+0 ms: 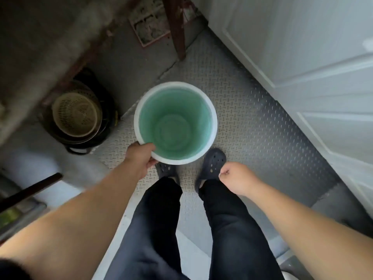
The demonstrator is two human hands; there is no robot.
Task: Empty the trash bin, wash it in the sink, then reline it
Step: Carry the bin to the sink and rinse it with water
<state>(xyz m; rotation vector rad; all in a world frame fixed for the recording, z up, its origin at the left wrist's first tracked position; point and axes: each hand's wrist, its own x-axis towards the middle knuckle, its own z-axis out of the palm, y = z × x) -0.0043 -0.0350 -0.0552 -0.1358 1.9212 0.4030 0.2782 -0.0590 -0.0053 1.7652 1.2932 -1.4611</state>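
A round trash bin [175, 123] with a white rim and a green inside hangs upright over the metal floor, just ahead of my feet. I see no bag and no trash in it. My left hand [141, 158] grips its near-left rim, thumb inside the bin and fingers under the rim. My right hand [232, 178] hovers to the right of the bin above my right shoe, fingers curled into a loose fist, holding nothing that I can see.
A white door [302, 57] runs along the right. Stacked dark pots with a beige colander [77, 115] sit on the left under a concrete ledge. A rusty post [176, 27] stands ahead. Diamond-plate floor [252, 122] lies underfoot. A dark handle [30, 190] juts in at the lower left.
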